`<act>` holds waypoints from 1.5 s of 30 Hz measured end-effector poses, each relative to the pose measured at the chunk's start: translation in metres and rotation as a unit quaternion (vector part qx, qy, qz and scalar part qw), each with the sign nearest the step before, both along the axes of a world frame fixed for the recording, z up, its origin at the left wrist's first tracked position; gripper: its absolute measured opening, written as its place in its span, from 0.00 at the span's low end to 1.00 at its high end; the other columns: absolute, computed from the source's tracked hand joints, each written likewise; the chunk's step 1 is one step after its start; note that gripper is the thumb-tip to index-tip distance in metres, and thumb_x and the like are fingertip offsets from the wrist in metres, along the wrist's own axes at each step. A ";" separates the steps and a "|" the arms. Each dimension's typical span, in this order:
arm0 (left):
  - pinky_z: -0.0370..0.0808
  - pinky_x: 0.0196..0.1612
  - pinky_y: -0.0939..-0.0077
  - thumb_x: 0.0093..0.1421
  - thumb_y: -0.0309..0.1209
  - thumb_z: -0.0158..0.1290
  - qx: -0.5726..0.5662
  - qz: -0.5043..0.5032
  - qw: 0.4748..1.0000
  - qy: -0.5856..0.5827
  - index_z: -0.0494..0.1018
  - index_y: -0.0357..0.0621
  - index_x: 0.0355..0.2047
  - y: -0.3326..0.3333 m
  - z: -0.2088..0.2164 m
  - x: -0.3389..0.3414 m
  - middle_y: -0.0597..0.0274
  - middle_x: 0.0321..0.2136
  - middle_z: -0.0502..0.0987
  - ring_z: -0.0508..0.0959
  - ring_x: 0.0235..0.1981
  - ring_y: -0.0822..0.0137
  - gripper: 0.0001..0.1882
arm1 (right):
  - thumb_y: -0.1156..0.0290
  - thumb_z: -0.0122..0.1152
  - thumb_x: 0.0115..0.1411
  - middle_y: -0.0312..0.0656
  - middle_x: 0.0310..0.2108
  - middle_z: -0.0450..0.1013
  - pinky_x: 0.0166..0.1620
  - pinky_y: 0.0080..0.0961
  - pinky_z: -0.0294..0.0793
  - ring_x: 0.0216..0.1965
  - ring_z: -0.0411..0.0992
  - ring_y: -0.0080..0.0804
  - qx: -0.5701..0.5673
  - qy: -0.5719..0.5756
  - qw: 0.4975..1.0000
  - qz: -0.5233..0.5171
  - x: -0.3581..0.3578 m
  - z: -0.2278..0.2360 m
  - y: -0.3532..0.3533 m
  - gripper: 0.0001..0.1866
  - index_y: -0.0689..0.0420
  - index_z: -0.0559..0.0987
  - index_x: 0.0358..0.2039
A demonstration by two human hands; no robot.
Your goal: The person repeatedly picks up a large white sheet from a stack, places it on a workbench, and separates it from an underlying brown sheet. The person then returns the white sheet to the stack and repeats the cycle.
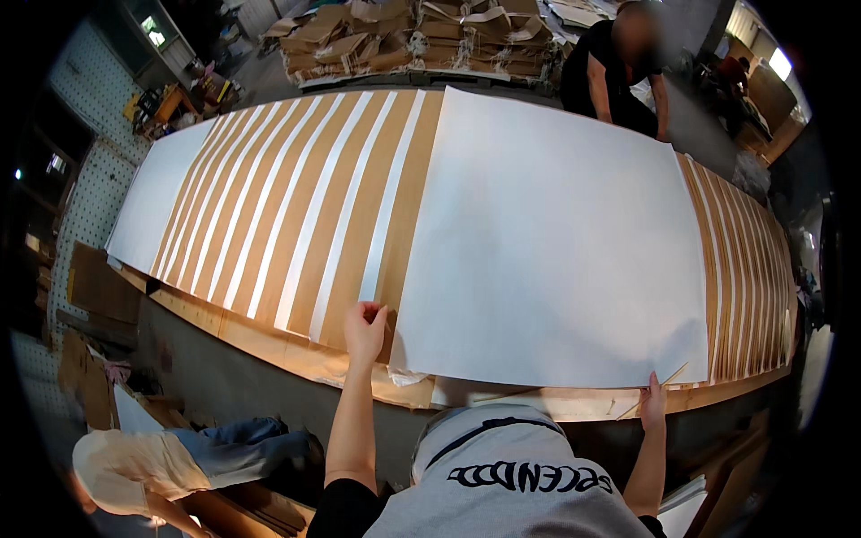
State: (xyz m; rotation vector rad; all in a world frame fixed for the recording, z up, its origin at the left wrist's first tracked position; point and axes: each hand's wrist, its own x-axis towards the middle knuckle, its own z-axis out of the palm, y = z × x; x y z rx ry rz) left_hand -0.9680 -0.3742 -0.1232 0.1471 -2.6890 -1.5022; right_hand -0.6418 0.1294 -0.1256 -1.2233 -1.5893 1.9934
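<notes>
A large white sheet (pixel 556 242) lies across the middle of a long table in front of me. To its left, brown and white sheets (pixel 305 206) overlap in a staggered row of stripes. My left hand (pixel 364 332) is closed in a pinch over the near end of these strips, just left of the white sheet; whatever its fingertips hold is hidden. At the white sheet's near right corner, my right hand (pixel 654 403) grips a thin pale stick (pixel 674 374), its fingers touching the sheet's edge.
More staggered sheets (pixel 740 269) fan out at the table's right end. Across the table a person in dark clothes (pixel 596 85) bends over the far edge. Another person (pixel 152 466) leans down at the lower left. Stacked brown cardboard (pixel 413 40) stands behind. The wooden table edge (pixel 296 345) runs before me.
</notes>
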 end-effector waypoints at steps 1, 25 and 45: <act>0.69 0.26 0.76 0.50 0.32 0.56 0.033 0.006 0.999 -0.012 0.72 0.34 0.26 0.001 -0.001 -0.001 0.58 0.18 0.74 0.73 0.20 0.69 0.11 | 0.63 0.48 0.61 0.35 0.37 0.70 0.45 0.20 0.66 0.39 0.68 0.23 -0.003 -0.002 1.000 -0.004 0.001 0.000 0.001 0.14 0.60 0.69 0.41; 0.70 0.27 0.78 0.48 0.30 0.57 0.031 -0.067 0.993 -0.093 0.70 0.37 0.34 -0.029 0.015 -0.039 0.63 0.23 0.74 0.72 0.25 0.72 0.14 | 0.60 0.46 0.62 0.37 0.39 0.70 0.47 0.23 0.65 0.41 0.67 0.25 0.034 0.022 0.999 0.032 0.003 -0.007 0.008 0.18 0.63 0.69 0.42; 0.70 0.28 0.79 0.44 0.23 0.58 -0.017 -0.083 0.991 -0.105 0.69 0.38 0.27 -0.040 -0.005 -0.016 0.63 0.20 0.72 0.72 0.24 0.72 0.10 | 0.62 0.52 0.59 0.37 0.41 0.68 0.48 0.18 0.64 0.44 0.66 0.23 -0.039 -0.034 0.999 -0.018 -0.001 0.001 0.007 0.17 0.61 0.69 0.43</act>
